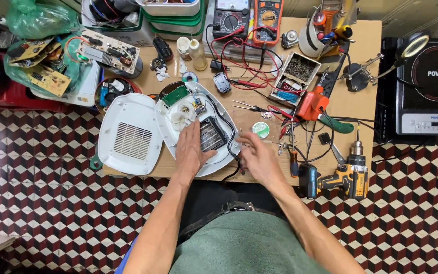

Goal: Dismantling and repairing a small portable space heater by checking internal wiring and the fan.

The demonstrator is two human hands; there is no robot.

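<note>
Two hands low in the frame's centre: left hand (pixel 191 151) flat, fingers together, pressing the opened white appliance shell (pixel 178 124); right hand (pixel 259 161) loosely curled, fingertips at the black cord (pixel 233 152) by the table's (pixel 361 101) near edge. Seemingly mid-disassembly; probably steady bracing needed. Left of centre, detached vented cover (pixel 130 139). Lower right, yellow drill (pixel 348 177). Farther up, crowding multimeters (pixel 249 20); little free room.
</note>
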